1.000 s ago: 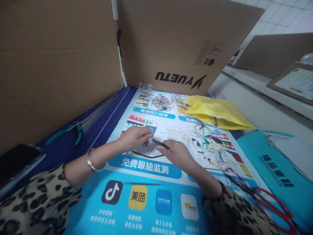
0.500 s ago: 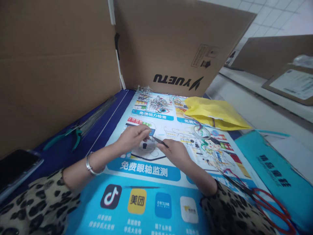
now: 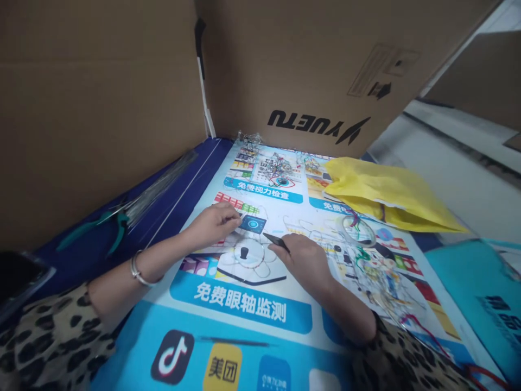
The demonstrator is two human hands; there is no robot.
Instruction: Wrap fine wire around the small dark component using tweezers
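My left hand [image 3: 217,225] is closed in a pinch above the printed poster sheet [image 3: 260,342]; whatever its fingertips hold is too small to make out. To its right, my right hand [image 3: 303,260] grips dark, pointed tweezers [image 3: 275,239], their tip directed up and left. A short gap separates the tweezers' tip from my left fingertips. Thin loose wire lies on the sheet around and below the hands. Tangled wire and coloured threads [image 3: 366,260] are on the right, beside a clear ring-shaped roll [image 3: 360,232].
Cardboard panels [image 3: 309,60] stand at the back and left. Green-handled pliers [image 3: 118,233] and a bundle of thin wires [image 3: 163,187] lie left, near a phone [image 3: 24,279]. A yellow bag [image 3: 391,190] and teal bag [image 3: 472,293] are right. Red handles [image 3: 484,374] show bottom right.
My hands have drawn apart, and the tweezers' tip has moved away from my left fingertips. The view has shifted, so most of the red-handled scissors have left the picture.
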